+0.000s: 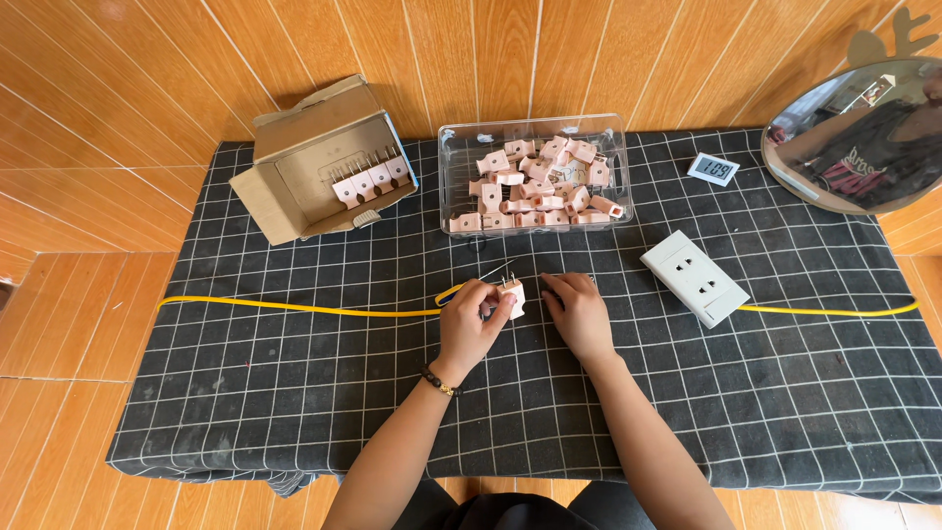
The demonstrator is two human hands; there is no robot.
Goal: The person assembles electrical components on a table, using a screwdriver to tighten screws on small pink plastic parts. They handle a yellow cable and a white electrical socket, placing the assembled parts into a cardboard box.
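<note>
- Dead centre of the frame, a small pink plug [512, 296] sits pinched in the fingers of the left hand [472, 325], metal prongs pointing up and away from the person.
- That left hand is curled closed around the plug, thumb and fingertips clamped on its body; a dark beaded bracelet [442, 384] rings the wrist.
- The right hand [580, 313] lies just beside it, to the right of centre, fingers bent down onto the cloth and touching the plug's right side; whether it grips anything of its own, I cannot tell.
- Under both hands runs a yellow cable [294, 307], stretching from the left of the frame to the far right edge, with a loop by the left fingers.
- Right of centre, a white wall socket [695, 277] lies flat on the cable's line, near the right hand.
- Above centre, a clear plastic tray [451, 147] holds a jumble of pink plugs.
- Upper left, an open cardboard box [294, 128] tipped on its side shows a neat row of plugs inside.
- Upper right, a small digital timer [713, 169], and at the frame's corner a round mirror [856, 137].
- Everything rests on a black grid-patterned cloth [294, 412] over orange wood panelling.
</note>
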